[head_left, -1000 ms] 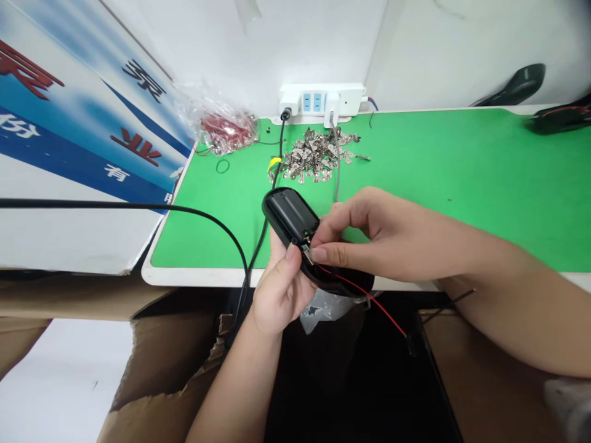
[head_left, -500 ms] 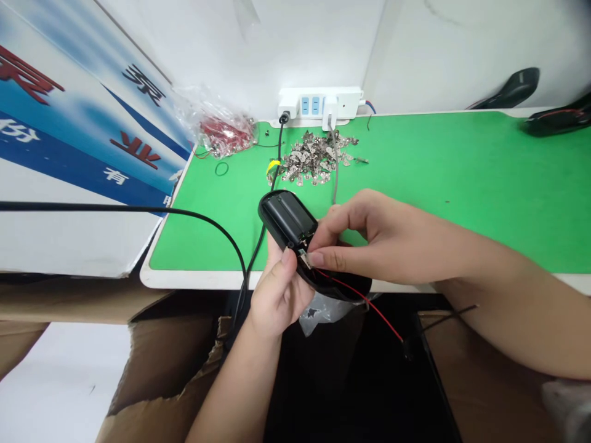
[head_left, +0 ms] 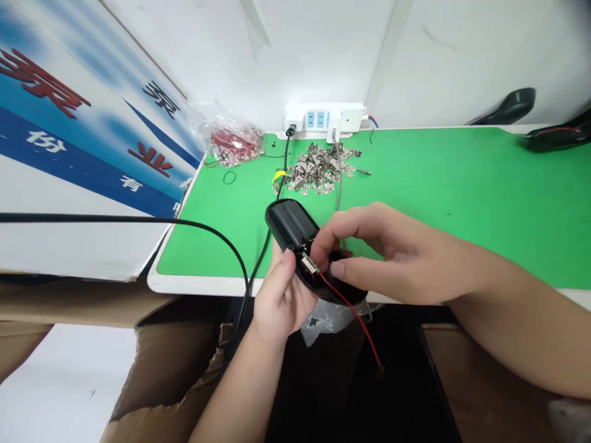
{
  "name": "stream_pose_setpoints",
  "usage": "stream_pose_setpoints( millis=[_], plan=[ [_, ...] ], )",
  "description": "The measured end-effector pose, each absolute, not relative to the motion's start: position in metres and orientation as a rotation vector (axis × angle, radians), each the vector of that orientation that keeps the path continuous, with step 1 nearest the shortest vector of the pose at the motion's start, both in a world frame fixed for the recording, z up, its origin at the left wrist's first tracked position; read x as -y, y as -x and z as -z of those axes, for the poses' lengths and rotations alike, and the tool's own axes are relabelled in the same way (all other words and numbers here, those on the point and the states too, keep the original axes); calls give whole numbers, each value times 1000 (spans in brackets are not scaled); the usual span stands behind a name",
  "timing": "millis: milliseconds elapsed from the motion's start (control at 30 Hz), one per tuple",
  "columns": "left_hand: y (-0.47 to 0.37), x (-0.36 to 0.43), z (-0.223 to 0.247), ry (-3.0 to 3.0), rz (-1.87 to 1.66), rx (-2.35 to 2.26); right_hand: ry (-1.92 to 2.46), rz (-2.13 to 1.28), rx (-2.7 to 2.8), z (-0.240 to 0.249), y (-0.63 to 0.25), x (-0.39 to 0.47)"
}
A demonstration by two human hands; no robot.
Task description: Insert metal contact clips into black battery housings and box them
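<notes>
My left hand (head_left: 281, 301) is closed around a black plastic housing (head_left: 292, 223) from below, its thumb pressed on the near edge. Two long rounded shapes fill the housing's far end, like a battery compartment. Beside them lies a small circuit board with a white connector (head_left: 309, 264). From it a red wire (head_left: 353, 307) hangs toward the lower right over the table edge. Over the housing is my right hand (head_left: 392, 252), thumb and index finger apart with nothing visible between them. The index fingertip is close to the board; whether it touches is unclear.
On the green mat (head_left: 462, 184) lies a pile of small metal pieces (head_left: 318, 169). Behind stands a white power strip (head_left: 353, 117) with plugged-in cords. A clear bag of red parts (head_left: 235, 144) is at the left. A black cable (head_left: 203, 227) crosses from the left. Cardboard (head_left: 166, 363) sits below.
My right thumb and index finger have parted and moved off the white connector, which now shows more fully. The red wire's free end swung left and down. The view tilted slightly.
</notes>
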State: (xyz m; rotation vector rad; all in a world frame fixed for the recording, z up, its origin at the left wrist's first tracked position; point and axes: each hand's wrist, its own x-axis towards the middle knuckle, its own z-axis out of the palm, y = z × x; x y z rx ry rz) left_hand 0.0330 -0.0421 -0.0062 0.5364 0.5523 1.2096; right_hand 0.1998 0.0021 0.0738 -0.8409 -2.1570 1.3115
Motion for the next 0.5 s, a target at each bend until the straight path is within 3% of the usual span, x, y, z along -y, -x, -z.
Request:
stream_pose_setpoints(
  millis=[233,500],
  plan=[
    [-37,39,10,-582,-1286,-516,674,-806,2349,-60,-199,-7],
    [-29,39,11,-531,-1182,-516,516,-602,2280,-55,-198,-15]
  ],
)
